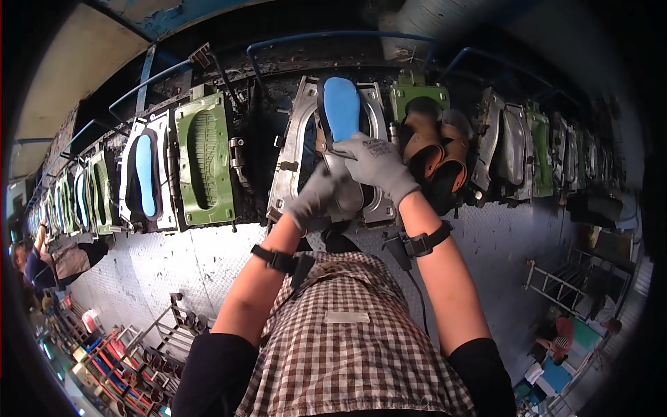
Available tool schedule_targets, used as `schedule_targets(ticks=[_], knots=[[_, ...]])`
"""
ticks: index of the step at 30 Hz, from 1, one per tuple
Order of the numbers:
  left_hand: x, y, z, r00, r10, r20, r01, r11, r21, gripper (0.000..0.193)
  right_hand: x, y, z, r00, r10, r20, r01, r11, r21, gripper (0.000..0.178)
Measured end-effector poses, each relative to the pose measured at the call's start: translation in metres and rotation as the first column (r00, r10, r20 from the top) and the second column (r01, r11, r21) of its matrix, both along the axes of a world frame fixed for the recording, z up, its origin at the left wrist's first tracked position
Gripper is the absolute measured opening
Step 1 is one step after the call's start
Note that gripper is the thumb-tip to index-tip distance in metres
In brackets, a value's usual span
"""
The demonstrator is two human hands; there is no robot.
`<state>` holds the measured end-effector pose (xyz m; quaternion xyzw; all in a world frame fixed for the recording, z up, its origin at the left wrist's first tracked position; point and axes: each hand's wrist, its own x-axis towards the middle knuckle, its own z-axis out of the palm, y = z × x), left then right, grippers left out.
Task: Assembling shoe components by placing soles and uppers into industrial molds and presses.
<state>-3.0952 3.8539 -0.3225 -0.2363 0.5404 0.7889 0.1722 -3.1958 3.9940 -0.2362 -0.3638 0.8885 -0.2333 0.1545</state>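
Two grey-gloved hands meet at the near end of a smooth, bright-blue, sole-shaped piece (342, 108).
The left hand (321, 194), nearest, has blurred fingers, so I cannot tell whether they grip; the right hand (379, 163), just beyond, curls its fingers at the blue piece's near end, its hold hidden. The piece lies lengthwise over the open, silver metal mould (376, 115), its far end uncovered. Good work here likely means steadying with one hand while the other handles the edge, pressing evenly so that the piece doesn't skew, and keeping fingertips off the metal rims. To the right, the brown, open-backed shoes (438, 149) sit near enough to catch an elbow; the blue pipe rail (340, 33) runs behind.
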Motion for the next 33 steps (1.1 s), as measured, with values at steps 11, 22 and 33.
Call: schedule_targets(ticks=[11, 22, 33], knots=[[0.049, -0.011, 0.033, 0.929, -0.172, -0.329, 0.096, 0.967, -0.234, 0.037, 0.068, 0.039, 0.006, 0.977, -0.068, 0.202, 0.089, 0.991, -0.099, 0.037], [-0.018, -0.010, 0.002, 0.944, 0.286, 0.165, -0.326, 0.890, 0.318, 0.048, 0.068, 0.002, -0.069, 0.751, -0.617, 0.235, 0.659, 0.723, -0.205, 0.044], [-0.054, 0.024, -0.001, 0.964, 0.234, 0.124, -0.264, 0.874, 0.407, 0.059, 0.025, 0.030, -0.064, 0.813, -0.581, -0.032, 0.536, 0.770, -0.346, 0.040]])
